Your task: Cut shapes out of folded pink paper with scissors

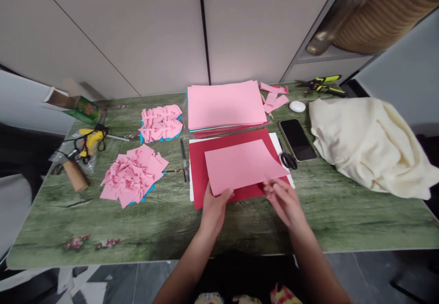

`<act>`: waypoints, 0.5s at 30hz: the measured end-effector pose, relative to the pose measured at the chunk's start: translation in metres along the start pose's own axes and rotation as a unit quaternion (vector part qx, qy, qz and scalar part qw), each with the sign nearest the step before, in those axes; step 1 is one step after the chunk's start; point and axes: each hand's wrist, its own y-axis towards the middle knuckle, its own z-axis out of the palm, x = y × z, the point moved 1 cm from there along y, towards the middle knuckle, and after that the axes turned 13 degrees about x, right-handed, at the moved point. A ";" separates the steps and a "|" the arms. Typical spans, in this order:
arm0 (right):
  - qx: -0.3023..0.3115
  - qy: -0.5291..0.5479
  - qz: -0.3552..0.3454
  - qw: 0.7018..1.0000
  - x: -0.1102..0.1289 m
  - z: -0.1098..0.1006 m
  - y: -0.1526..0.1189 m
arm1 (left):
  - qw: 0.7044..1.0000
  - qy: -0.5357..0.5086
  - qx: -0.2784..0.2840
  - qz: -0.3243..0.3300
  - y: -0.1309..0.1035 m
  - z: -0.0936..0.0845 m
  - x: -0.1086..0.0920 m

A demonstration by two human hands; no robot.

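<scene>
A pink sheet of paper (242, 164) is held slightly raised and tilted over a red sheet (199, 171). My left hand (215, 205) grips its near left corner, thumb on top and fingers underneath. At the near edge, towards the right, the closed fingertips of my right hand (281, 199) pinch the same sheet, whose right corner bends a little. Beneath the red sheet lies white paper (276, 140), showing at the sides. Black-handled scissors (288, 160) lie at its right side, blades hidden. A dark pen (184, 160) rests to the left.
Behind is a stack of pink sheets (224, 105). Pink cut-outs (161, 123) and a loose pink pile (132, 176) lie left, near a yellow glue gun (89, 141). Paper scraps (274, 100), a phone (297, 139), pliers (324, 84) and cream cloth (363, 144) are on the right.
</scene>
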 end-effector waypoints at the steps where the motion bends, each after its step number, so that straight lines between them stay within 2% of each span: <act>1: 0.021 -0.008 0.016 1.000 -0.003 0.005 -0.001 | 1.000 0.011 0.005 0.001 -0.001 0.002 0.002; 4: 0.083 -0.040 0.065 0.994 -0.017 0.023 -0.004 | 0.998 0.052 0.041 0.000 -0.003 0.006 0.006; 8: 0.086 -0.078 0.063 0.991 -0.033 0.041 -0.004 | 0.995 0.091 0.050 0.010 -0.004 0.004 0.004; 15: 0.098 -0.107 0.070 0.987 -0.025 0.046 -0.002 | 0.990 0.133 0.043 0.021 -0.005 -0.002 -0.001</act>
